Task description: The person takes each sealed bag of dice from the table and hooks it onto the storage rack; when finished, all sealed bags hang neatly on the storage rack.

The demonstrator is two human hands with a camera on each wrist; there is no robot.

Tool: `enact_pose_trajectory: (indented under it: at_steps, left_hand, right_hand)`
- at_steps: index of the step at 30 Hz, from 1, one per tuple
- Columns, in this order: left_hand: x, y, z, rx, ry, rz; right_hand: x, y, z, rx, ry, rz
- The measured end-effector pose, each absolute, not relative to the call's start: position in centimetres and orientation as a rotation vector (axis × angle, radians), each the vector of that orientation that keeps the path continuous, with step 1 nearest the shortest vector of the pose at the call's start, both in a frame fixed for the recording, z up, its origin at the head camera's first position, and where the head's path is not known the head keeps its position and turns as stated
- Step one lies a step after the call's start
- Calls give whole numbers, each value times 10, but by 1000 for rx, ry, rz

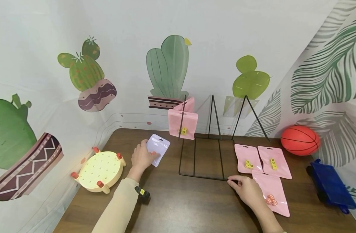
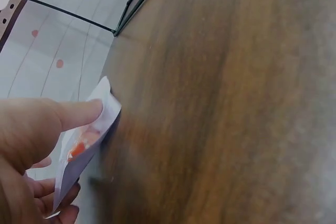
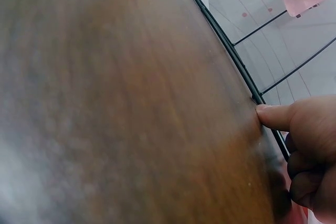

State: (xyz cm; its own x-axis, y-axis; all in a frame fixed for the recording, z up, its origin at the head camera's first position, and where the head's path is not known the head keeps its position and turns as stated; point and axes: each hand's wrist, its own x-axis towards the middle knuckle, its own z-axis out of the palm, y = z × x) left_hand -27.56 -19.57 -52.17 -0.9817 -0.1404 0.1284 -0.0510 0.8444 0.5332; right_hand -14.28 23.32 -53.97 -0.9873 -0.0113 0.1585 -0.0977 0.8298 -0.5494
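A lavender zip pouch point(image 1: 162, 145) with orange dice showing through its front is pinched in my left hand point(image 1: 141, 158), left of the rack. In the left wrist view the thumb presses on the pouch's face point(image 2: 110, 107), with fingers behind it. My right hand point(image 1: 247, 190) grips the front right corner of a black wire display rack point(image 1: 201, 177), thumb on the wire. Pink pouches point(image 1: 175, 123) hang on the rack's left prong, the front one holding yellow dice. The middle and right prongs carry no pouch.
Right of the rack lie two pink pouches with yellow dice point(image 1: 247, 164) and a pink pouch with orange dice point(image 1: 278, 184), partly behind the right hand. A red ball point(image 1: 300, 140) and blue toy cart point(image 1: 332, 186) stand farther right. A cream pegged stand point(image 1: 100, 170) sits left.
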Motion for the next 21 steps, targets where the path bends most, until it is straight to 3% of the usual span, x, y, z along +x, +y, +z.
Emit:
enact_pose_trajectory:
  at_steps: [21]
  left_hand:
    - [-236, -197, -517, 30, -2931, -1147]
  right_hand:
    - [-143, 233, -540, 73, -2882, 875]
